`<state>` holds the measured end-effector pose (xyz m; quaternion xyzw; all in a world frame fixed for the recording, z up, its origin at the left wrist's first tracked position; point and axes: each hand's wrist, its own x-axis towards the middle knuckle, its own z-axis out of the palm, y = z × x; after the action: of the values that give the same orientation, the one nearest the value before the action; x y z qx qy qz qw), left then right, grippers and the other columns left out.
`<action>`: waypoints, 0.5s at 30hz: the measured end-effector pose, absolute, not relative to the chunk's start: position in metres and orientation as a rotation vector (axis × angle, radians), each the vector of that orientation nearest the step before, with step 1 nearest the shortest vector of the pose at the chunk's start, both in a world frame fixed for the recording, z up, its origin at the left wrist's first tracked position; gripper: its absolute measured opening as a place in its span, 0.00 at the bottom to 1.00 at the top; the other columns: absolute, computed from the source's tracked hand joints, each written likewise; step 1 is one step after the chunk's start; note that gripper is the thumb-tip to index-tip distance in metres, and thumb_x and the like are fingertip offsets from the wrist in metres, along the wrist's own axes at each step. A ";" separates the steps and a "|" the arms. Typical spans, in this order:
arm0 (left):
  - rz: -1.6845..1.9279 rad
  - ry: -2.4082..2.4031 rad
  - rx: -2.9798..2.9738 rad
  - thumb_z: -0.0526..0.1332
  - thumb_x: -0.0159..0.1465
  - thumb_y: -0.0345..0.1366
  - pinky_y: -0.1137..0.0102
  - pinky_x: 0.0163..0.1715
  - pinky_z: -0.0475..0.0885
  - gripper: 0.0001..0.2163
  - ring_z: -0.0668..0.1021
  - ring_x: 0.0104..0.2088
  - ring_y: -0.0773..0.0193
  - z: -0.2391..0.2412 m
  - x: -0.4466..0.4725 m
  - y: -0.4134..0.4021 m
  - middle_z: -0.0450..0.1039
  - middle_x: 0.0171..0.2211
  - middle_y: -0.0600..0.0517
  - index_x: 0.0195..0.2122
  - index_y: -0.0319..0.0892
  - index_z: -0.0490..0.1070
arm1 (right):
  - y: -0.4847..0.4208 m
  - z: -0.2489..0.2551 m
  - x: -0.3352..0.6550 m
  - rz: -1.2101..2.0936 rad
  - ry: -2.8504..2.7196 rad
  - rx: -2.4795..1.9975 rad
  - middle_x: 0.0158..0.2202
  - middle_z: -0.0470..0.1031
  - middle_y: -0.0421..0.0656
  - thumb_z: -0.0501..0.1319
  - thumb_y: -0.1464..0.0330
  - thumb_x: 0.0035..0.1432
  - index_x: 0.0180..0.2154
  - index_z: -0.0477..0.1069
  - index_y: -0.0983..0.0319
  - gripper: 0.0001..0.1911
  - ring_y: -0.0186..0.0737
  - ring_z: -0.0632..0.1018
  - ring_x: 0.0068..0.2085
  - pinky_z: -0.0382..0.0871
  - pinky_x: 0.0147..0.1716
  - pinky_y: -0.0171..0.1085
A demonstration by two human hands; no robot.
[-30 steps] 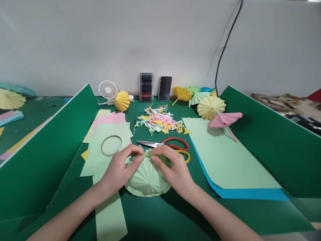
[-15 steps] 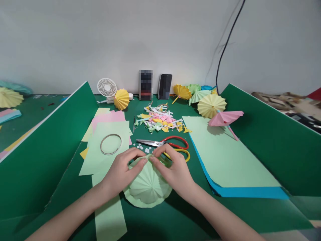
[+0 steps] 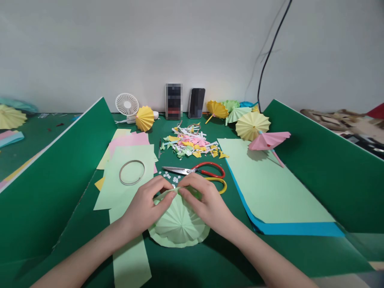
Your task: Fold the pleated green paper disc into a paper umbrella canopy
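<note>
A round, pleated light green paper canopy, like a small paper umbrella top, lies in front of me with its folds fanning out from the centre. My left hand pinches its far rim between thumb and fingers. Close beside it, my right hand pinches the same rim, the two thumbs nearly meeting. Just beyond the hands rest scissors with one red and one yellow handle, the yellow loop partly hidden by my right hand. Tiny white paper squares lie near the blades.
A tape ring sits on green sheets at left. Paper scraps are heaped behind the scissors. Large green sheets lie at right, under a pink paper umbrella. A fan and phone stand behind; green partitions flank both sides.
My right hand's fingers have moved slightly left along the canopy's rim, closer to my left hand. The canopy's right side is spread a little wider. My left hand keeps its pinch.
</note>
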<state>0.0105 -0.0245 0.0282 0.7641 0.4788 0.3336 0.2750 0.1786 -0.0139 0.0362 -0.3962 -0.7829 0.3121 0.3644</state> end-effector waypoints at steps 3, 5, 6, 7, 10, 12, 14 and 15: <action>0.922 1.304 2.053 0.52 0.61 0.35 0.75 0.28 0.64 0.06 0.69 0.28 0.68 0.029 0.010 -0.024 0.64 0.25 0.55 0.27 0.42 0.62 | -0.012 0.037 0.181 0.793 -1.994 -1.008 0.33 0.73 0.43 0.51 0.77 0.56 0.34 0.68 0.62 0.09 0.37 0.72 0.37 0.66 0.37 0.36; 0.973 1.328 2.037 0.52 0.61 0.35 0.74 0.29 0.64 0.07 0.68 0.28 0.68 0.030 0.008 -0.024 0.63 0.25 0.55 0.27 0.42 0.62 | -0.010 0.037 0.184 0.792 -1.949 -1.031 0.36 0.72 0.43 0.52 0.75 0.56 0.39 0.67 0.61 0.10 0.37 0.72 0.39 0.66 0.39 0.36; 1.017 1.342 2.020 0.52 0.61 0.34 0.74 0.29 0.64 0.07 0.68 0.28 0.68 0.030 0.008 -0.023 0.63 0.25 0.55 0.26 0.42 0.62 | -0.009 0.037 0.185 0.786 -1.916 -1.047 0.37 0.72 0.44 0.53 0.74 0.56 0.41 0.66 0.61 0.10 0.37 0.72 0.39 0.66 0.39 0.37; 1.068 1.354 1.999 0.52 0.61 0.34 0.74 0.29 0.64 0.06 0.68 0.28 0.68 0.030 0.007 -0.023 0.63 0.25 0.55 0.27 0.42 0.62 | -0.008 0.037 0.186 0.769 -1.879 -1.060 0.38 0.71 0.43 0.54 0.73 0.56 0.41 0.65 0.60 0.10 0.37 0.72 0.39 0.67 0.39 0.37; 1.226 1.367 1.938 0.52 0.61 0.33 0.75 0.29 0.65 0.05 0.68 0.29 0.68 0.028 0.005 -0.022 0.63 0.26 0.54 0.28 0.42 0.62 | -0.006 0.035 0.188 0.692 -1.798 -1.075 0.37 0.70 0.43 0.56 0.71 0.54 0.38 0.62 0.60 0.07 0.37 0.71 0.38 0.67 0.38 0.37; 1.295 1.357 1.937 0.52 0.61 0.32 0.76 0.29 0.66 0.03 0.69 0.30 0.68 0.026 0.004 -0.023 0.64 0.28 0.54 0.30 0.42 0.62 | -0.007 0.034 0.188 0.656 -1.801 -1.065 0.36 0.69 0.43 0.56 0.72 0.55 0.36 0.62 0.60 0.05 0.37 0.71 0.39 0.67 0.38 0.37; 1.339 1.336 1.973 0.52 0.61 0.31 0.76 0.31 0.67 0.02 0.69 0.32 0.69 0.023 0.005 -0.024 0.64 0.29 0.54 0.31 0.43 0.62 | -0.007 0.035 0.187 0.632 -1.819 -1.040 0.36 0.69 0.43 0.55 0.72 0.55 0.35 0.63 0.60 0.04 0.37 0.71 0.39 0.67 0.38 0.37; 1.353 1.321 1.999 0.52 0.61 0.30 0.76 0.32 0.67 0.02 0.70 0.33 0.68 0.022 0.005 -0.024 0.65 0.30 0.54 0.32 0.43 0.62 | -0.008 0.036 0.187 0.619 -1.824 -1.021 0.36 0.70 0.43 0.55 0.73 0.55 0.34 0.63 0.60 0.03 0.37 0.71 0.39 0.67 0.38 0.37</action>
<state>0.0047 -0.0240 0.0221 0.7128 0.4710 0.4823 0.1937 0.1866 -0.0077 0.0355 -0.4153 -0.7420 0.2516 0.4623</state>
